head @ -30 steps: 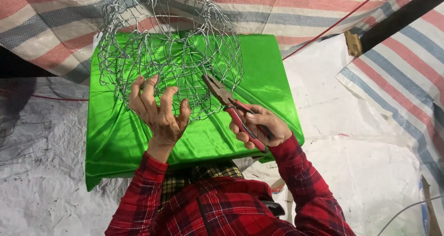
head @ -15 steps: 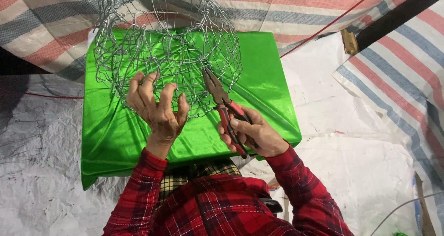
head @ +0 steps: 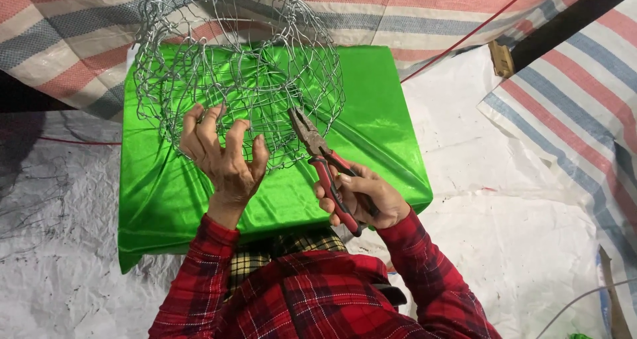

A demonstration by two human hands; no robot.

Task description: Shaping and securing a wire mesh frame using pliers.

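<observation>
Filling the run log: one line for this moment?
left hand: grips wire basket | right hand: holds pliers at mesh | green cloth beneath

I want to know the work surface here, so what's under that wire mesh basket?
Under the wire mesh basket lies a shiny green cloth, visible through the mesh. The cloth drapes over something box-shaped, which it hides completely. A striped tarp shows behind the basket's far side.

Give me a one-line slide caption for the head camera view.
Left hand grips a wire mesh basket while right hand holds red-handled pliers.

Silver wire basket (head: pixel 239 67), green cloth (head: pixel 378 120), red-handled pliers (head: pixel 328 169)
</observation>
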